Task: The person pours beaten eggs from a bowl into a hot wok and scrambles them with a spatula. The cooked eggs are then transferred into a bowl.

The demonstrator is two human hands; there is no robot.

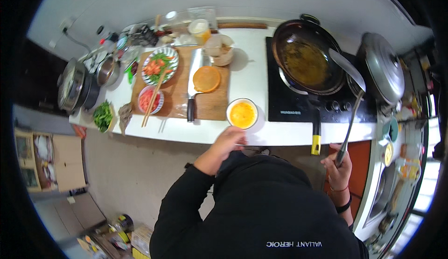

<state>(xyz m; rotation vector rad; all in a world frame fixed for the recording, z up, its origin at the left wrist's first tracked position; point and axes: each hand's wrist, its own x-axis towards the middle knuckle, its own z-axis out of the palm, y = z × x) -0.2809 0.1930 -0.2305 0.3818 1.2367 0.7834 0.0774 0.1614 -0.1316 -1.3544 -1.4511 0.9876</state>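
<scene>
My right hand (pixel 338 168) grips the dark handle of a metal wok spatula (pixel 350 70), whose blade is raised over the right rim of a wok (pixel 308 55). Yellowish oil lies in the wok, which sits on a black cooktop (pixel 292 111). My left hand (pixel 231 140) is at the counter's front edge, just below a bowl of beaten egg (pixel 242 114); whether its fingers touch the rim is unclear, and it does not grip the bowl. Left of the bowl, a cleaver (pixel 194 73) and an orange round lid (pixel 207 79) lie on a wooden cutting board (pixel 176 101).
A plate of sliced vegetables (pixel 160 65) and a bowl of chopped red food (pixel 151 99) with chopsticks (pixel 154 98) across it stand on the board. Leafy greens (pixel 103 115) sit at the counter's left. A large metal lid (pixel 381 68) stands right of the wok.
</scene>
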